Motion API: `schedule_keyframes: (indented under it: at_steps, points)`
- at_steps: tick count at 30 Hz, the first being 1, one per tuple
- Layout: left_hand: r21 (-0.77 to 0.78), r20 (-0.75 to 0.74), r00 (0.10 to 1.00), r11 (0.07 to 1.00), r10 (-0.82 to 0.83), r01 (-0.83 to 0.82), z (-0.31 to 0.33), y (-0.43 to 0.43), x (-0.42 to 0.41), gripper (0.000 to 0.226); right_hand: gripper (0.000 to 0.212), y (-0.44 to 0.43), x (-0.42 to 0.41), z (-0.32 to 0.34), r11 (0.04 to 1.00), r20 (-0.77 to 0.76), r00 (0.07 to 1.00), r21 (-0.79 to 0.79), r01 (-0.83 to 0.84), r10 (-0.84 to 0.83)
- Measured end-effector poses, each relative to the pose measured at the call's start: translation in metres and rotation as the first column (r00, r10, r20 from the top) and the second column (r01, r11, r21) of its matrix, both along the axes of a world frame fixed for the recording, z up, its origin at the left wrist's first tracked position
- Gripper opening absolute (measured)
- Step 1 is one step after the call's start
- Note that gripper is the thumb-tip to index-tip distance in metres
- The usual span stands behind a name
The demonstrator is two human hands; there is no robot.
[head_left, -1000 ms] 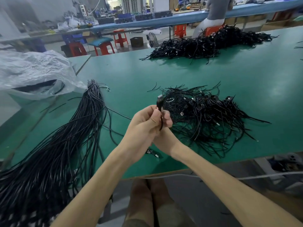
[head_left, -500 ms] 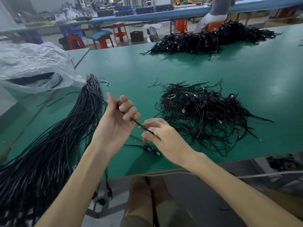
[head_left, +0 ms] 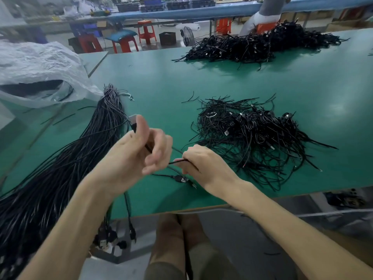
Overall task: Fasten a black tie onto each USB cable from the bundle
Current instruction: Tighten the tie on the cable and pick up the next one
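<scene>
Compared with half a second earlier, the left hand is closed tighter round the USB cable, whose plug is now shown above the thumb. Beneath both hands the green worktop is spread; the long bundle is laid left of the left hand, a tangled pile right of the right hand. The cable's other stretch is pinched by the right hand.

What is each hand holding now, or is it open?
Left hand: closed around the black USB cable, plug end up by the thumb.
Right hand: pinching a strand, apparently of the same cable.
</scene>
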State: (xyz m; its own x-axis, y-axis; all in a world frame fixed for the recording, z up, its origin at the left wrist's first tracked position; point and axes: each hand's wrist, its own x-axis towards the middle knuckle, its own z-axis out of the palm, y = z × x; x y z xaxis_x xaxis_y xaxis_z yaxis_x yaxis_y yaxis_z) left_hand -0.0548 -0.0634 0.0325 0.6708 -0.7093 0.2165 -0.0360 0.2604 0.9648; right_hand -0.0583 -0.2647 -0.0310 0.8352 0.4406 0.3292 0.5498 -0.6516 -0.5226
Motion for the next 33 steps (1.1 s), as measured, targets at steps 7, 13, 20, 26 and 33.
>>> schedule_keyframes:
  at_steps: [7, 13, 20, 26, 33]
  points:
    - [0.838, 0.299, 0.941, 0.515, -0.157, -0.180, 0.002, 0.000, -0.004, 0.061, 0.038, -0.006, 0.017, 0.014, 0.975, 0.091, 0.994, -0.220, -0.036, 0.057]
    - [0.736, 0.675, 0.732, 0.144, -0.091, -0.661, -0.028, 0.009, 0.014, 0.055, 0.051, 0.000, 0.020, 0.019, 0.986, 0.027, 0.997, 0.152, 0.068, -0.073]
    - [0.466, 0.432, 0.827, 0.696, 0.360, -0.546, -0.047, 0.007, 0.018, 0.035, 0.058, 0.032, 0.005, 0.022, 0.781, -0.193, 0.981, 0.613, 0.117, 0.004]
    - [0.150, -0.120, 0.944, 0.945, 0.308, -0.290, -0.051, -0.015, 0.003, 0.072, 0.052, 0.052, -0.009, 0.020, 0.717, -0.195, 0.978, 0.692, 0.084, 0.074]
    - [0.121, -0.172, 0.929, 0.943, 0.327, -0.309, -0.046, -0.017, -0.006, 0.078, 0.054, 0.051, -0.015, 0.026, 0.722, -0.136, 0.990, 0.690, 0.060, 0.048]
